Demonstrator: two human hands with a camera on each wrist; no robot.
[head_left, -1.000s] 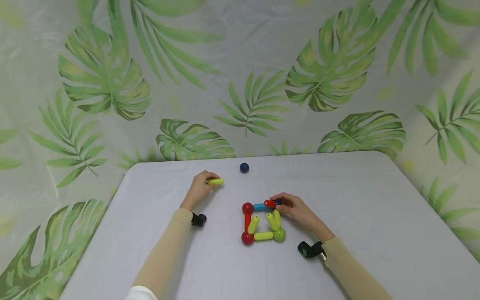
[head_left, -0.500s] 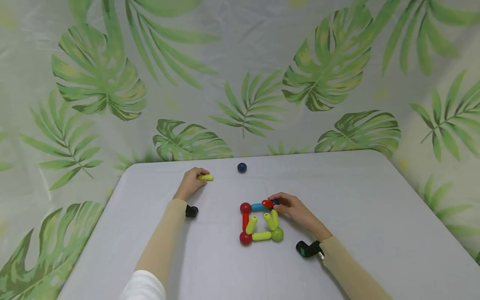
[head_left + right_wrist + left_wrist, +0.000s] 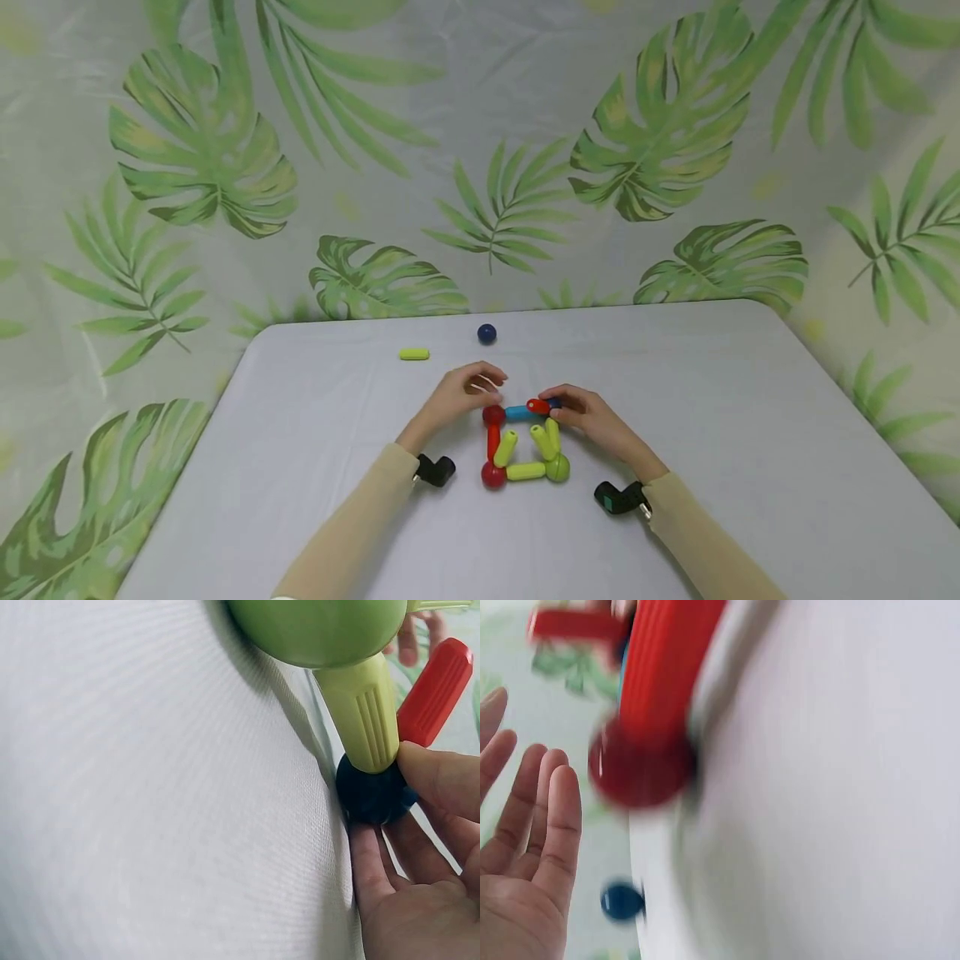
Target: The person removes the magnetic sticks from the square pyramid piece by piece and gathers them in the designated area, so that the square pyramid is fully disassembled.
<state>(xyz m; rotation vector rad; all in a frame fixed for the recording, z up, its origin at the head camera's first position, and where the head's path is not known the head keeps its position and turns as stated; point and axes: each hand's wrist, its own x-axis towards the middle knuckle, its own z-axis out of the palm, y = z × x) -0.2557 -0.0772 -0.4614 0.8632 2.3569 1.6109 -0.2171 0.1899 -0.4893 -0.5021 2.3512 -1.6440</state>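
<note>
My right hand (image 3: pixel 596 418) pinches a dark blue ball (image 3: pixel 371 793) at the back right corner of a square frame of sticks and balls. A red stick (image 3: pixel 439 694) slants up from that ball, and a yellow-green stick (image 3: pixel 360 720) joins it to the green ball (image 3: pixel 557 467). My left hand (image 3: pixel 456 402) holds nothing; its fingers are parted beside the back left red ball (image 3: pixel 493 415). Between the back corners runs a blue stick (image 3: pixel 517 412). On the left side, a red stick (image 3: pixel 493 442) leads to the front red ball (image 3: pixel 493 475).
A loose yellow-green stick (image 3: pixel 414 354) lies at the back left of the white table (image 3: pixel 675 358). Farther right, near the back edge, sits a loose dark blue ball (image 3: pixel 487 334). Two yellow-green sticks, including one upright stick (image 3: pixel 506 447), rise from the front corners.
My left hand has let go of the yellow-green stick, leaving it on the table, and has come right and forward to the frame. The right hand keeps its hold.
</note>
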